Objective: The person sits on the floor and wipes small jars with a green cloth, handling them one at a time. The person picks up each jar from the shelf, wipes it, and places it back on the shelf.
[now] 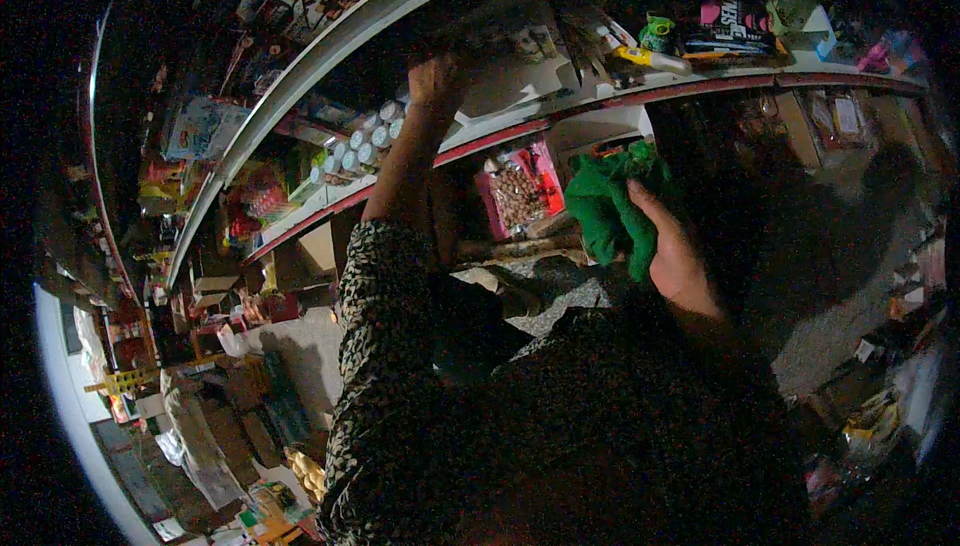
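Observation:
My left hand (435, 80) reaches up onto a white shelf (600, 95) with a red front strip. Its fingers disappear into shadow, so I cannot tell what they touch. Beside it on the shelf is a pale flat panel or box (510, 80). My right hand (675, 257) grips a crumpled green cloth (611, 204) in front of the level below. Behind the cloth, a clear bag of round brown pieces (517, 189) with pink and red packaging sits on that lower level.
Several small jars with pale lids (367, 144) stand left of my left forearm. Right along the shelf lie a yellow-and-white tube (645, 58), a green container (658, 32) and a black-and-pink package (731, 17). An upper shelf edge (322, 43) curves overhead. Cardboard boxes (217, 441) occupy the lower left.

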Demonstrator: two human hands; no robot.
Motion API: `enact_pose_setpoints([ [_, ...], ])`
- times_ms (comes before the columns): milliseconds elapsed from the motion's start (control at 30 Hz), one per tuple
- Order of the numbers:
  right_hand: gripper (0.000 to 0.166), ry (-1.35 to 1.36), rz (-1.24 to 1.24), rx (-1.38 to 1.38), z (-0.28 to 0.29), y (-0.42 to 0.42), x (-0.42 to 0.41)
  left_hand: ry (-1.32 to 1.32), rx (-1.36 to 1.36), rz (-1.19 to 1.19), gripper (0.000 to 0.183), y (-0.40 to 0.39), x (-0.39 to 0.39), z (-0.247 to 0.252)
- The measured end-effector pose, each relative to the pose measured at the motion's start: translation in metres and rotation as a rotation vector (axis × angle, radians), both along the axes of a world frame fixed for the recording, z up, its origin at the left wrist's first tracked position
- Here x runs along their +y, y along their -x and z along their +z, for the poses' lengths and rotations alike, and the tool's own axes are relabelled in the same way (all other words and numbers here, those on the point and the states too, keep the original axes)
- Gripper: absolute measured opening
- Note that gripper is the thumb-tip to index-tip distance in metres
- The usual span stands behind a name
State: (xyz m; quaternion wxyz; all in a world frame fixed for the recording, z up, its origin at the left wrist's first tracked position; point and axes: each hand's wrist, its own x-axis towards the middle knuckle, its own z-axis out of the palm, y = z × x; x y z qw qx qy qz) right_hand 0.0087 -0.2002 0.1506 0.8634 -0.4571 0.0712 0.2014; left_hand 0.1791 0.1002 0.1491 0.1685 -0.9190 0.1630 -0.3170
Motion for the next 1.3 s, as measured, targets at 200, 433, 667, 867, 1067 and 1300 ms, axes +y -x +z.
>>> enact_pose_setpoints([
  [200, 0.025, -0.163, 0.034, 0.09, 0.008, -0.002, -0.01, 0.005, 0.3, 0.24, 0.027, -0.002, -0.012, 0.003],
  [433, 0.036, -0.213, -0.1, 0.122, -0.003, 0.002, -0.007, 0.062, 0.509, 0.241, 0.024, 0.01, -0.002, 0.027],
  [667, 0.048, -0.29, -0.172, -0.081, 0.013, 0.005, -0.015, 0.963, 0.421, -0.157, 0.035, 0.098, -0.042, 0.071],
  [867, 0.06, 1.113, -0.16, -1.541, 0.066, 0.011, 0.018, 1.704, 0.658, -0.375, 0.036, 0.195, -0.126, 0.112],
  [1067, 0.051, 1.173, 0.038, -1.409, 0.057, 0.021, 0.029, 1.548, 0.678, -0.335, 0.037, 0.226, -0.117, 0.099],
  [1300, 0.058, 1.002, 0.284, -1.308, 0.044, 0.02, 0.02, 1.243, 0.631, -0.348, 0.031, 0.23, -0.106, 0.096],
])
